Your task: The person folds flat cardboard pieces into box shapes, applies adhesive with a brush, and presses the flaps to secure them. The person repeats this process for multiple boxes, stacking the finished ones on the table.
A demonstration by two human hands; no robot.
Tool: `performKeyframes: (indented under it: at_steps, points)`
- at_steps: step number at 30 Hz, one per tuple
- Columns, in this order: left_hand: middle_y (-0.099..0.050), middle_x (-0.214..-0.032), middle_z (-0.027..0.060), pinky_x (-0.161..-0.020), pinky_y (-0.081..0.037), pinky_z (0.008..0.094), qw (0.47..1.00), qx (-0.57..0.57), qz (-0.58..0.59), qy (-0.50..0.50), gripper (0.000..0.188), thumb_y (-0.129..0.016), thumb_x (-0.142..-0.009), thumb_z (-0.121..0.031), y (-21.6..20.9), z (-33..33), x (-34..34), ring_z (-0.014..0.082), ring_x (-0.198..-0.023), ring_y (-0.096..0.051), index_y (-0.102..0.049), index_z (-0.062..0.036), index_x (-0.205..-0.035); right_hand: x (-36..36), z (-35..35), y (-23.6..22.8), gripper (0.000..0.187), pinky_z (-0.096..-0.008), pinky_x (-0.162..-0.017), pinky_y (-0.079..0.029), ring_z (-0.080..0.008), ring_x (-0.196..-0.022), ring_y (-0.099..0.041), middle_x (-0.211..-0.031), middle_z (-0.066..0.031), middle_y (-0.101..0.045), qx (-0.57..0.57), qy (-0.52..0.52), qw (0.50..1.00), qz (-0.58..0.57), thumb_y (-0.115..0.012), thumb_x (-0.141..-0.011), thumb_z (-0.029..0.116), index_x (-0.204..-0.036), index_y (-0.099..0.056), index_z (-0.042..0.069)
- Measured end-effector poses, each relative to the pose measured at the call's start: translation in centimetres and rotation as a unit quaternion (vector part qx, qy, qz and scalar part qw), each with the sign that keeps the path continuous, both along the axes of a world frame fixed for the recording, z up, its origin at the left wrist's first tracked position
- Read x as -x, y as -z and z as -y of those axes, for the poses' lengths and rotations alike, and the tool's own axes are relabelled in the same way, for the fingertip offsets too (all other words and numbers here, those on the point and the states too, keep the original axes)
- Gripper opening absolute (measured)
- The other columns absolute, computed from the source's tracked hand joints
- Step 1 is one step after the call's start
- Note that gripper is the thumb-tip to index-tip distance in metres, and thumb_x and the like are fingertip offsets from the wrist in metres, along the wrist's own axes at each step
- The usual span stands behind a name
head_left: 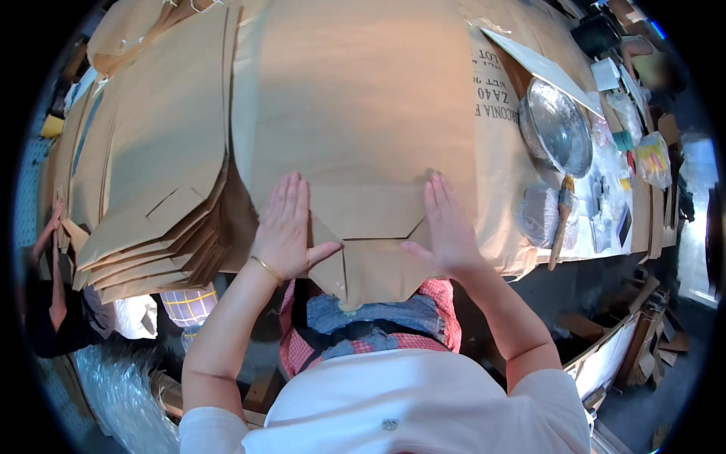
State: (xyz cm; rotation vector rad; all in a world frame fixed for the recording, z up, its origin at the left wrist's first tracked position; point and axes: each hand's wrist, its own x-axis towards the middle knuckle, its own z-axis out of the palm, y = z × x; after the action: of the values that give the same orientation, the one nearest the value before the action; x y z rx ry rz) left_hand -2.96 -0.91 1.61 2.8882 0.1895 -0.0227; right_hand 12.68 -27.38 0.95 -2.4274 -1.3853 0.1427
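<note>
A large brown kraft paper bag (pixel 363 98) lies flat on the table in front of me. Its near end is folded into a bottom flap (pixel 367 208) with slanted corners, and part of it hangs over the table edge towards my waist. My left hand (pixel 286 227) rests flat on the left side of this folded end, fingers stretched forward and thumb pointing inward. On the right side my right hand (pixel 448 227) lies the same way, its fingers out straight and its thumb turned in. Neither hand grips anything.
Left of the bag is a stack of folded paper bags (pixel 159 181). To the right stand a metal bowl (pixel 556 129) and a brush (pixel 561 219) with a wooden handle, beside a plastic-wrapped bundle (pixel 538 216). Another person's arms (pixel 57 250) show at far left; a further person (pixel 650 64) is at far right.
</note>
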Motion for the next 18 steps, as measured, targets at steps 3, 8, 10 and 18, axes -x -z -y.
performKeyframes:
  at_steps: [3, 8, 10, 18]
  points:
    - [-0.027, -0.151, 0.0217, -0.115, -0.020, 0.0402, 0.963, 0.267, 0.020, 0.027, 0.073, -0.053, -0.083, -0.013, 1.3, -2.6, -0.4, 0.0338, -0.141, -0.025, -0.022, -0.0013, -0.148, -2.4, -0.3, 0.0, 0.051, -0.0366, -0.105, -0.034, -0.0279, -0.124, -0.045, -0.129, -0.0165, -0.051, -0.153, 0.068, 0.946, -0.277, -0.064, -0.085, 0.023, -0.127, -0.049, -0.002]
    - [-0.062, -0.115, 0.0157, -0.097, -0.044, 0.0377, 0.964, 0.212, 0.120, -0.104, 0.051, -0.072, -0.076, -0.014, -1.4, -1.2, -4.9, 0.0294, -0.111, -0.057, -0.055, 0.0006, -0.123, -5.4, -1.2, 1.3, 0.015, -0.0304, -0.083, -0.047, -0.0212, -0.097, -0.058, -0.099, -0.0087, -0.064, -0.254, 0.174, 0.907, -0.287, -0.060, -0.086, 0.001, -0.100, -0.065, 0.001]
    - [-0.063, -0.105, 0.0179, -0.084, -0.049, 0.0394, 0.962, 0.109, 0.240, -0.068, 0.055, -0.080, -0.072, -0.028, -1.2, 1.1, -6.2, 0.0345, -0.095, -0.060, -0.058, -0.0007, -0.115, -5.6, -1.6, 2.1, 0.013, -0.0303, -0.082, -0.048, -0.0205, -0.096, -0.059, -0.098, -0.0086, -0.064, -0.264, 0.154, 0.917, -0.256, -0.060, -0.087, 0.002, -0.099, -0.066, 0.002]
    - [-0.067, -0.090, 0.0035, -0.073, -0.050, 0.0254, 0.905, 0.353, 0.174, -0.159, 0.036, -0.078, -0.077, -0.010, 0.0, 0.4, -5.8, 0.0105, -0.079, -0.060, -0.062, 0.0019, -0.107, -1.7, -1.9, -2.0, 0.019, -0.0345, -0.078, -0.052, -0.0253, -0.087, -0.061, -0.088, -0.0090, -0.062, -0.335, 0.145, 0.917, -0.161, -0.065, -0.082, 0.005, -0.101, -0.067, 0.005]
